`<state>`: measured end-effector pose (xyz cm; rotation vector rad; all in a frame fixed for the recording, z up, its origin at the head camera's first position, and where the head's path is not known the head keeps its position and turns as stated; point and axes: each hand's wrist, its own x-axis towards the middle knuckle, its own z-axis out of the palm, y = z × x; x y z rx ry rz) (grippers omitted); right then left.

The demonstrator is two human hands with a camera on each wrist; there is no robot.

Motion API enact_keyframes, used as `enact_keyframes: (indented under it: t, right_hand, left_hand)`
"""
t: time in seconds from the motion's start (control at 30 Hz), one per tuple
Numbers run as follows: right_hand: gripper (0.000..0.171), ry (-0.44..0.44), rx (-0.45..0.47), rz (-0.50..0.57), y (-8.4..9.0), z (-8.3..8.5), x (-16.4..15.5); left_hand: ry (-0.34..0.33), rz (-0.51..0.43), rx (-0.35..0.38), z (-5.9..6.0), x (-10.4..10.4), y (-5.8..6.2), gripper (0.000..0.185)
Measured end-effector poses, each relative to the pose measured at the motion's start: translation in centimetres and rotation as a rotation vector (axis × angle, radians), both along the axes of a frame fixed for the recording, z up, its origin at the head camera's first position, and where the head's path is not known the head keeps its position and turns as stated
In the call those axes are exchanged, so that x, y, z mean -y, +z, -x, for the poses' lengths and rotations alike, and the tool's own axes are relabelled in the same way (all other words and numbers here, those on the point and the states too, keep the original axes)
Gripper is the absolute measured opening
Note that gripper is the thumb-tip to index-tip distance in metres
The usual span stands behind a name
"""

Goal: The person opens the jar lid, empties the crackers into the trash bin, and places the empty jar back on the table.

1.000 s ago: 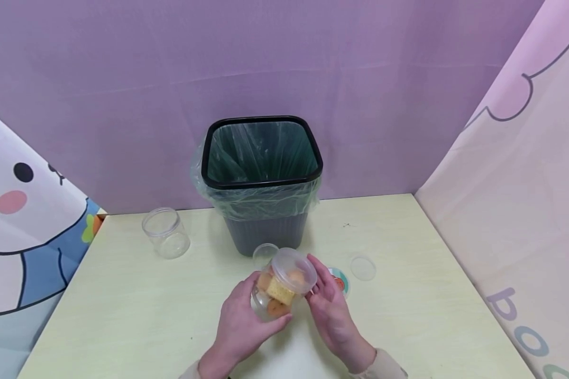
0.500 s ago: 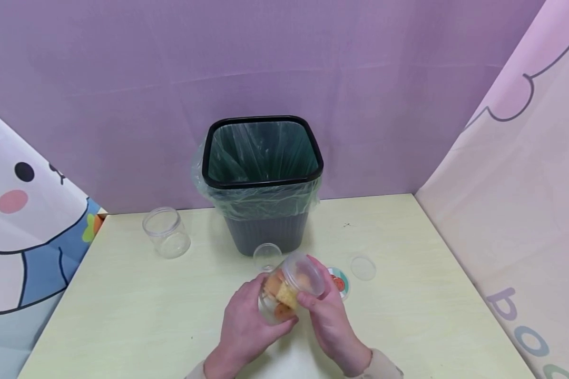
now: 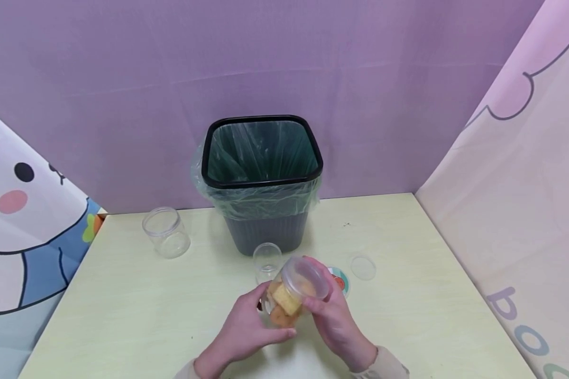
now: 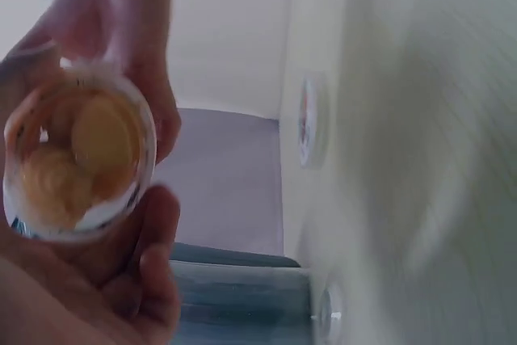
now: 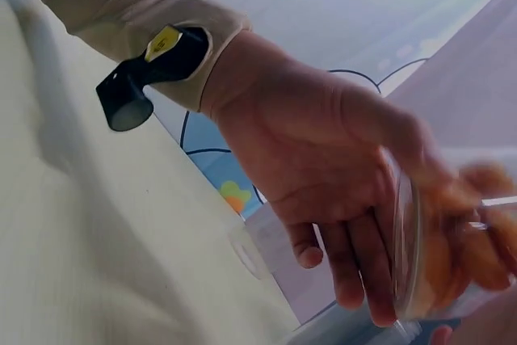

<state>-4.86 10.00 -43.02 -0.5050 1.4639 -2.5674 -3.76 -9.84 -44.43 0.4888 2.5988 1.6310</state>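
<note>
A clear plastic jar [image 3: 284, 305] with yellow and orange-brown snack pieces inside is held tilted above the table. My left hand [image 3: 244, 326] grips the jar's body from the left, thumb in front. On the other side my right hand [image 3: 334, 318] holds the translucent lid [image 3: 305, 278], its thumb on the near edge. The lid sits over the jar's mouth; whether it is loose I cannot tell. The left wrist view looks at the round end of the jar [image 4: 85, 151], with pieces behind it. In the right wrist view the left hand [image 5: 323, 151] reaches around the jar [image 5: 452, 240].
A bag-lined bin [image 3: 267, 229] stands at the back of the table. Before it is a small clear container [image 3: 267, 257]. A clear jar [image 3: 166, 234] stands to the left. A round teal-printed piece [image 3: 340, 281] and a clear disc [image 3: 363, 268] lie on the right.
The jar has moved slightly right and down, toward me, in both hands. My right thumb has come onto the lid, and the pieces inside have shifted.
</note>
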Motion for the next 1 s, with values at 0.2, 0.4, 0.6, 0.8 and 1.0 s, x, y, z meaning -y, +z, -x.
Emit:
enact_keyframes:
  t: [0.2,0.4,0.6,0.8,1.0]
  right_hand:
    - [0.069,0.144,-0.062,0.109,-0.5,0.2,-0.6]
    - [0.075,0.303,-0.140,0.174,-1.0,0.4,-1.0]
    - [0.075,0.389,-0.139,0.234,-1.4,0.4,-1.2]
    - [0.079,0.416,-0.141,0.215,-1.4,0.7,-1.4]
    - [0.086,0.401,-0.145,0.174,-1.3,0.9,-1.4]
  left_hand:
    - [-0.280,-0.187,0.121,0.8,1.1,0.0,0.057]
    - [-0.542,-0.363,0.267,1.6,1.7,-0.2,0.050]
    - [-0.633,-0.447,0.372,1.7,1.9,-0.4,0.053]
    - [-0.623,-0.420,0.386,1.6,2.1,-0.2,0.054]
    - [-0.555,-0.379,0.309,1.5,2.1,-0.2,0.053]
